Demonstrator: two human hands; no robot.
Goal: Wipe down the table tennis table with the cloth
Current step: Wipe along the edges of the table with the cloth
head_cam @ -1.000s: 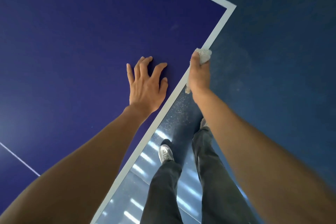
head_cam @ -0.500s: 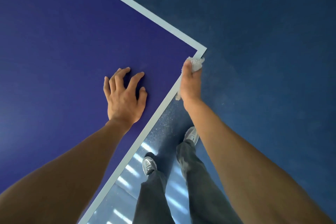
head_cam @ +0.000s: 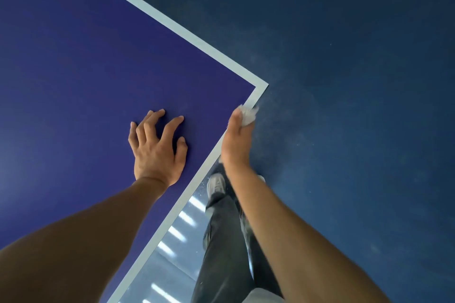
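Right grip (head_cam: 237, 145) curls round the bunched cloth (head_cam: 247, 115), seemingly soft, light and best held as a wad, at the worktop (head_cam: 98, 56) edge; left grip (head_cam: 157, 152) rests splayed, empty.

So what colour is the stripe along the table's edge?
White stripe, framing the dark blue table tennis table; head view shows it.

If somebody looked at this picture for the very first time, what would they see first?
Probably the big dark blue table filling the left side, with its white edge line turning a sharp corner at middle right. Then the two hands: the left hand rests spread on the table top, and the right hand grips a white cloth at the table's edge just below that corner.
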